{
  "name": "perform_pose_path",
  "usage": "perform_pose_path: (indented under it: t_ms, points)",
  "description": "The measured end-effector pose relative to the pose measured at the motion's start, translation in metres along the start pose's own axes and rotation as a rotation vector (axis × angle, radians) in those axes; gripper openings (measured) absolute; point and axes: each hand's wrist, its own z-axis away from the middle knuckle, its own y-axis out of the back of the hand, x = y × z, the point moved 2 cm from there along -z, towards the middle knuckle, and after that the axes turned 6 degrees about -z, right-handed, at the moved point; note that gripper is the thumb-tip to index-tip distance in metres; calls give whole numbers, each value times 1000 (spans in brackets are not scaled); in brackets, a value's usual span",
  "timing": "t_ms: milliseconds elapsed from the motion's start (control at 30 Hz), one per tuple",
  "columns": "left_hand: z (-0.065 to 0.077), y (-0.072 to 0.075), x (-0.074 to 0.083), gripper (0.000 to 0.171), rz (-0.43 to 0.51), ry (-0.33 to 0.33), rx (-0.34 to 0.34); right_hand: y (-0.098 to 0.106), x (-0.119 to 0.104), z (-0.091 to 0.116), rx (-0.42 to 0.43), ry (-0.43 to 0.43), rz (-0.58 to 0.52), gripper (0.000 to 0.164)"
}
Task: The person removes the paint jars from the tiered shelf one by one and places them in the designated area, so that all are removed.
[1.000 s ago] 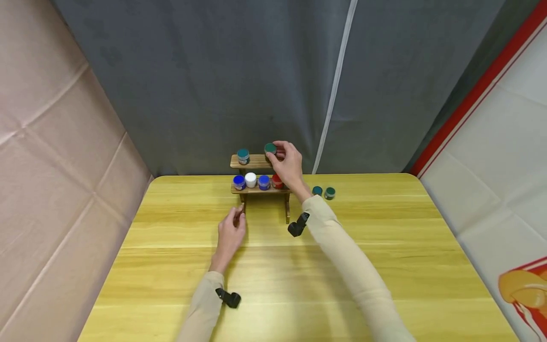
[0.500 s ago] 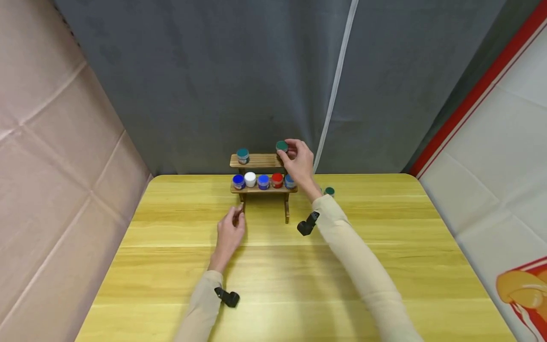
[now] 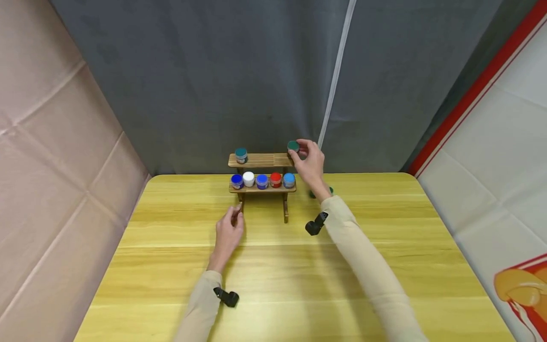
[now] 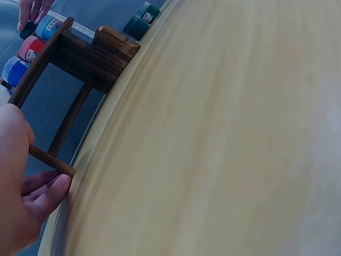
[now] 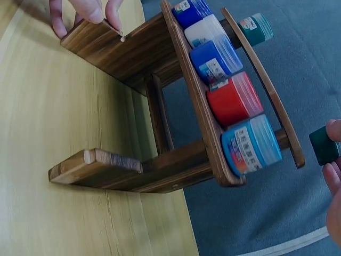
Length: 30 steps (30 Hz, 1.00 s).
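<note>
Head view: the right hand [image 3: 312,165] pinched a green jar [image 3: 293,147], the upper shelf [image 3: 262,160] just below — apparently a placing step, calling next for level lowering — while the left hand [image 3: 228,232] gripped the rack [image 5: 181,162].

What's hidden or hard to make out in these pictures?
- Green jar: in the head view, its lower part is behind the right hand.
- Two loose jars: in the head view, mostly hidden by the right arm.
- White jar: in the left wrist view, mostly cut off by the left edge.
- Left hand gripping the rack: cut off by the right wrist view's top edge.
- Jar labels: too small to read in the head view.
</note>
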Motion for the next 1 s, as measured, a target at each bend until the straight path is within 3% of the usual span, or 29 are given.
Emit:
perform_pose_path:
  t_ms: [1000]
  points:
    - [0,0,-1,11,12,2,-8,40,40,13,87,-91,63,37]
